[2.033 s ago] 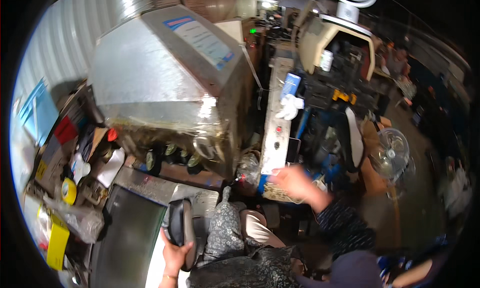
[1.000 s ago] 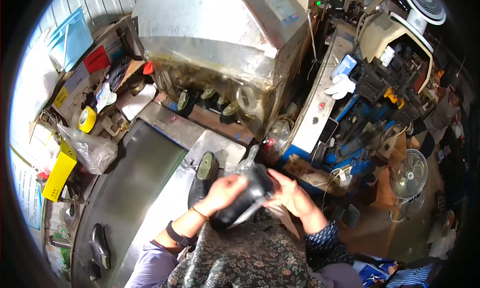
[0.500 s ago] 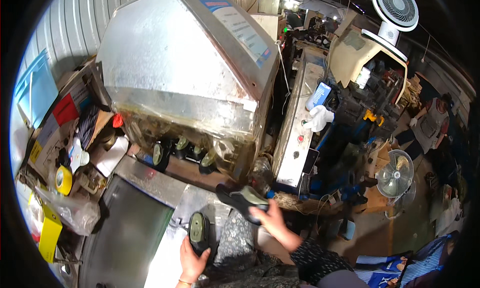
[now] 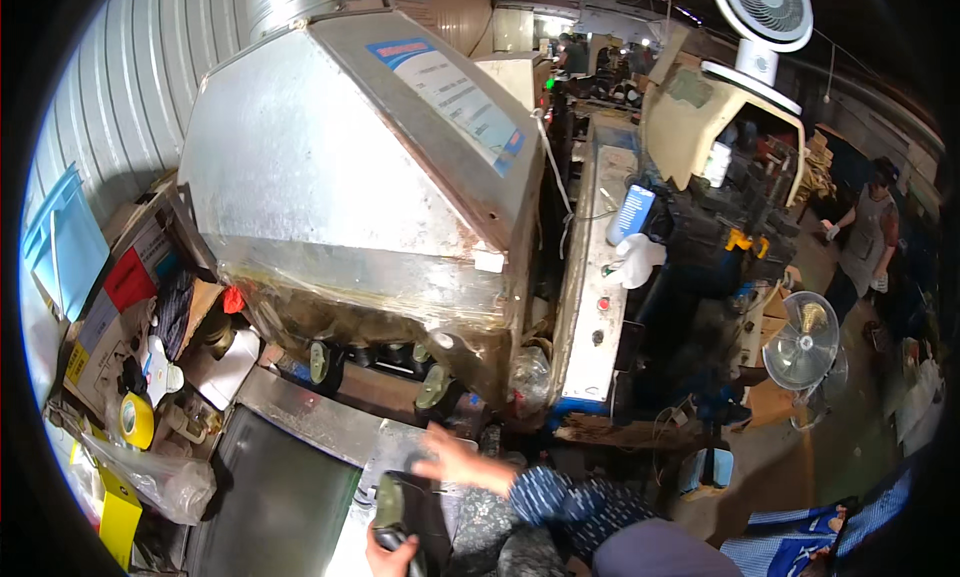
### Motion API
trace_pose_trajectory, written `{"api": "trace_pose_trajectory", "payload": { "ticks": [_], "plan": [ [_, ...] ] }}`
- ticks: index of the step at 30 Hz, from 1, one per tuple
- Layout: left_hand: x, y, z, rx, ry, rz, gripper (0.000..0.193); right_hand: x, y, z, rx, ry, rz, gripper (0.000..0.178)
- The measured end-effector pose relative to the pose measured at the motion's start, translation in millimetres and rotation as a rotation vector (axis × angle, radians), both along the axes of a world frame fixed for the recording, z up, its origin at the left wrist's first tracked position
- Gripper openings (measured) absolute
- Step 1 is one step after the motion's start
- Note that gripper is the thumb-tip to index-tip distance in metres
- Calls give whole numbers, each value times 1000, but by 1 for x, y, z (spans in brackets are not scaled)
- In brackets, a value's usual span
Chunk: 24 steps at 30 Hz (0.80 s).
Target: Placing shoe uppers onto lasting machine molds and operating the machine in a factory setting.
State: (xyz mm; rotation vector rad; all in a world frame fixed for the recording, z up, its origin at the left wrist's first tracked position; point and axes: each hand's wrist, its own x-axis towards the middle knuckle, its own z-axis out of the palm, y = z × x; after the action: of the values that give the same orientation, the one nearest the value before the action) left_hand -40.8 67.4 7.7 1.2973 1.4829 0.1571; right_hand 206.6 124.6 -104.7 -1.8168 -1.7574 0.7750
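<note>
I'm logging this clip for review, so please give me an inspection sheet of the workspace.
Surface: metal ledge bordering a dark belt.
Handled things: black shoe, greenish sole showing; other shoes under the metal hood.
Clutter: yellow tape roll, clear plastic bag and yellow box at left; white glove at right.
Hands: left hand grips the shoe; right hand open, holding nothing, contact unclear.
Cables: pale cord beside the hood.
Surroundings: standing fan, white fan, another person at right.
</note>
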Motion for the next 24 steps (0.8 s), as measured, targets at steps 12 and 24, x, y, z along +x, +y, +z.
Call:
{"api": "trace_pose_trajectory", "payload": {
  "ticks": [12,24],
  "plan": [
    [75,-50,11,296,-825,-755,68,94,-268,181,379,774,-521,98],
    [-15,-20,-155,258,-998,-103,19,329,-352,249,78,-592,-1348,89]
  ]
}}
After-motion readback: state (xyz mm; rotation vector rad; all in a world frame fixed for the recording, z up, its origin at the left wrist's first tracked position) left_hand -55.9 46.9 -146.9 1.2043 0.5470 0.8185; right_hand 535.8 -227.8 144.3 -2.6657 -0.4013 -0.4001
